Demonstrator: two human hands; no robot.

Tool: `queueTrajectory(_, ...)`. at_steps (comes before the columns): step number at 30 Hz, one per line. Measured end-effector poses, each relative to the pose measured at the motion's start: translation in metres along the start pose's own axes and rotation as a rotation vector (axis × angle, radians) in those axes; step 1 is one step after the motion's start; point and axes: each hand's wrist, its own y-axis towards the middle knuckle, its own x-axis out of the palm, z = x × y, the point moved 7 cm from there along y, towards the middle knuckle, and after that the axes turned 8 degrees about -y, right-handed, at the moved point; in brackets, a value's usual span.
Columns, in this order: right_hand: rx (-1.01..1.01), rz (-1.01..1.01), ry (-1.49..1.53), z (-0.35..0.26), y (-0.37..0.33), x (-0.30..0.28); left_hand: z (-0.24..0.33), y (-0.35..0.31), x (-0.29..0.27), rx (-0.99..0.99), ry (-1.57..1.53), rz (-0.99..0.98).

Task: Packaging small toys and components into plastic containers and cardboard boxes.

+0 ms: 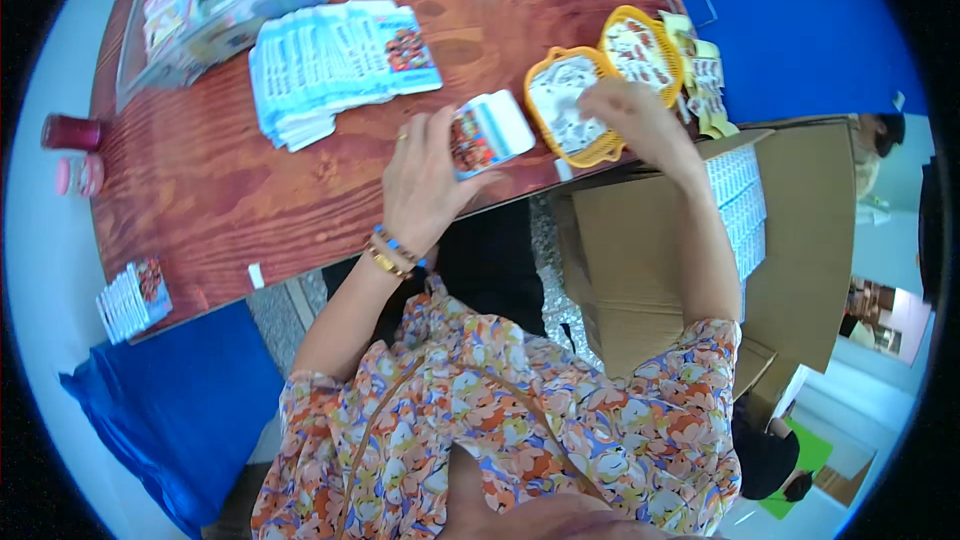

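Observation:
My left hand (425, 175) is closed round a small white and blue carton (490, 135) with a food-like picture on its side. The carton is tilted just above the table's near edge. My right hand (635, 120) is over a yellow basket (600, 153) of small white pieces, its fingers curled together at the contents. Whether anything is between those fingertips is hidden. A second yellow basket (625, 12), holding white and reddish pieces, touches the first on its far right. Flattened blue and white cartons (320, 60) lie fanned in a pile beyond my left hand.
An open cardboard box (630, 250) stands at the right, with rows of white and blue packs (737, 205) inside. At the far left are a clear bin (145, 80) of packets and two jars (72, 132). A small carton stack (135, 300) sits at the left corner.

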Motion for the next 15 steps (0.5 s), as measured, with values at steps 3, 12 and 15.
queueTrajectory(3, -0.043, 0.173, -0.258, 0.020, 0.006, -0.012, -0.003, -0.003, 0.001, -0.088, -0.071, -0.034)
queueTrajectory(12, 0.184, 0.355, -0.707, 0.126, 0.082, -0.067, -0.004, -0.009, 0.009, -0.110, -0.292, -0.085)
queueTrajectory(15, 0.187, 0.302, -0.735, 0.138, 0.084, -0.068, -0.009, -0.008, 0.007, -0.147, -0.303, -0.090)
